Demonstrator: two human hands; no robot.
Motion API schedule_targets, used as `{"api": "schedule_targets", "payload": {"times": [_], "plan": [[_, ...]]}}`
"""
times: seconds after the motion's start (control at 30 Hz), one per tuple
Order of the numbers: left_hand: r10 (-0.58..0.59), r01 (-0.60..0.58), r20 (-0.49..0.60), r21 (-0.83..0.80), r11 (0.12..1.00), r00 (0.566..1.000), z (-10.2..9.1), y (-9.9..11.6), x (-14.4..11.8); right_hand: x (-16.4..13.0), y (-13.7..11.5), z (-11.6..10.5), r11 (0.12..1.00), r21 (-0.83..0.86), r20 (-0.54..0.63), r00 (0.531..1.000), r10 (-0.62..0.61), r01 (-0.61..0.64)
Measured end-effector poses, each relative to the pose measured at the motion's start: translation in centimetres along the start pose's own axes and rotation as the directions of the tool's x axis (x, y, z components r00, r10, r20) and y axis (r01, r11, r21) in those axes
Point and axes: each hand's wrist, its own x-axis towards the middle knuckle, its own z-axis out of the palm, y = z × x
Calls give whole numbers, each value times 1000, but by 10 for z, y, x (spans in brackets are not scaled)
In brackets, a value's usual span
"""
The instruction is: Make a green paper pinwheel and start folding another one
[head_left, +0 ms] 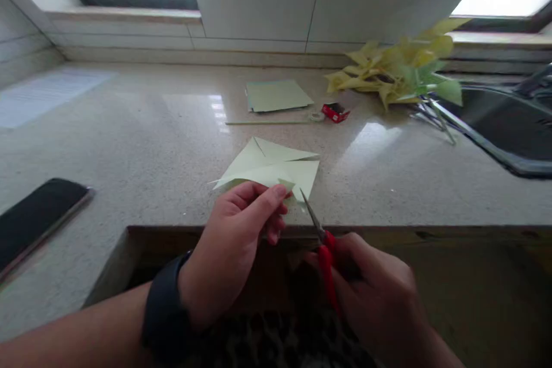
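My left hand (241, 236) pinches the near edge of a folded pale green paper (271, 169) that lies at the front edge of the stone counter (129, 144). A black band sits on that wrist. My right hand (371, 287) grips red-handled scissors (321, 241), and their thin blades point up toward the paper's near right corner, touching or almost touching it. The blades look nearly closed.
A stack of green paper sheets (276, 95), a thin green stick (267, 122), a tape roll (317, 117) and a small red object (335, 112) lie farther back. Yellow-green paper pinwheels (397, 72) rest beside the sink (509, 126). A black phone (38, 213) lies at left.
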Motion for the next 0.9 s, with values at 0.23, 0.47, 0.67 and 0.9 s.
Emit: {"api": "schedule_targets", "payload": {"times": [0.23,0.47,0.67,0.9], "plan": [[7,-7,19,6,1000,1000,0,0,2,6,-1,-9,937,258,100,971,216,-235],[27,-33,68,88,996,997,-2,-4,3,27,-12,-21,706,591,130,910,394,-391],[11,-34,99,244,969,995,-6,-4,1,37,-12,-32,583,667,255,878,406,-463],[28,-59,98,326,943,995,-2,4,-4,22,3,-42,424,614,622,739,258,-665]]}}
